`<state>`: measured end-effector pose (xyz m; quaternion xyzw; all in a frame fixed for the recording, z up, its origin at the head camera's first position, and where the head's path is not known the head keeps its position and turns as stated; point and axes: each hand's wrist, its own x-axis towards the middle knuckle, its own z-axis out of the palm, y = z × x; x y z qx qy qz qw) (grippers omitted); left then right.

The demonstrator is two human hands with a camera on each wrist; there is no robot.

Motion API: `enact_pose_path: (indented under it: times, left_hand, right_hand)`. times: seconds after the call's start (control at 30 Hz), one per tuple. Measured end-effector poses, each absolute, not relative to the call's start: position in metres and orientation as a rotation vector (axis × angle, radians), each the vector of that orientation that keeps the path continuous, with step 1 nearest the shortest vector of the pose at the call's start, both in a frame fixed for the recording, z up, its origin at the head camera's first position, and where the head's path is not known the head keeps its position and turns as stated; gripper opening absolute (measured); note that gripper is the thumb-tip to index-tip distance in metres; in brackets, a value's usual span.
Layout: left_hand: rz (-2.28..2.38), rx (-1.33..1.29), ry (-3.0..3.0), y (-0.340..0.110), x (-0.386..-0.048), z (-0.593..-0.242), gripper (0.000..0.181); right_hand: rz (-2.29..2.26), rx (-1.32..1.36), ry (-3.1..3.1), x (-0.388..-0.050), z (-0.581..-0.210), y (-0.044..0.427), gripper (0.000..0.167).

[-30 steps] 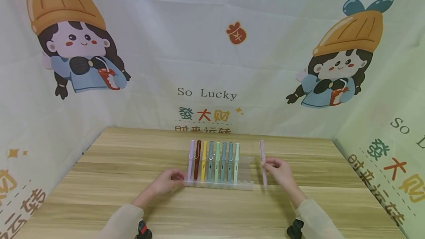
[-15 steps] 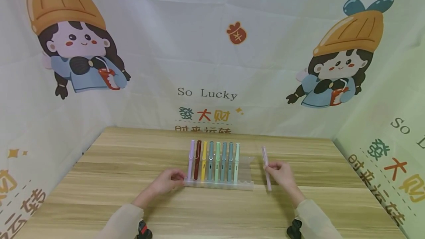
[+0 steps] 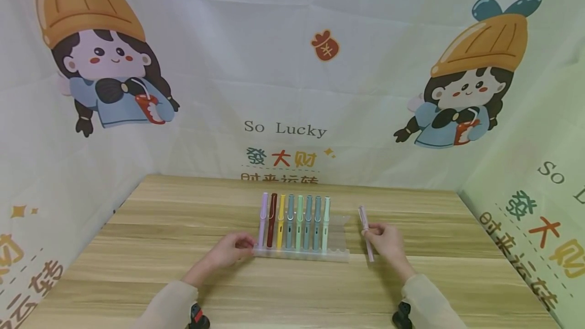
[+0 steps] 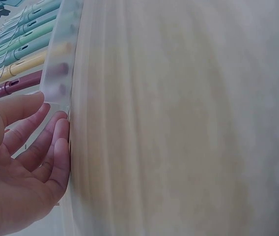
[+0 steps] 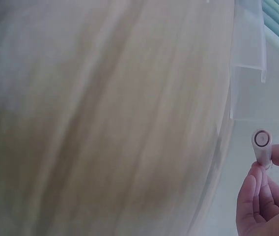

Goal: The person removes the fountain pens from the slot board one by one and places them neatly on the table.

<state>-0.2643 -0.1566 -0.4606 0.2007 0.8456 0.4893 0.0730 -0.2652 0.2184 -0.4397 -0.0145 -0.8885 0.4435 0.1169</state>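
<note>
A pale pink pen [image 3: 363, 220] is to the right of the clear holder [image 3: 338, 256], apart from it, its near end slanting away. The right hand [image 3: 387, 240] pinches it between thumb and fingers. Over the last second the pen has shifted slightly towards the person and its near end has swung outward; I judge it is being turned in the grasp, not yet brought to the holder. A row of eight pens [image 3: 299, 232] stays unchanged in the holder. At the holder's left end, the left hand [image 3: 232, 249] rests its curved fingertips; whether they pinch it I cannot tell. The wood-grain surface [image 3: 292, 298] extends around the holder.
</note>
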Motion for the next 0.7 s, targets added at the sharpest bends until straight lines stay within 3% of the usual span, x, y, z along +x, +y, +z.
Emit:
enact_pose_path:
  times: [0.7]
  left_hand:
    - [1.481, 0.606, 2.525, -0.157, -0.262, -0.458, 0.02]
  right_hand:
    - [1.156, -0.054, -2.703, -0.276, -0.448, 0.213, 0.023]
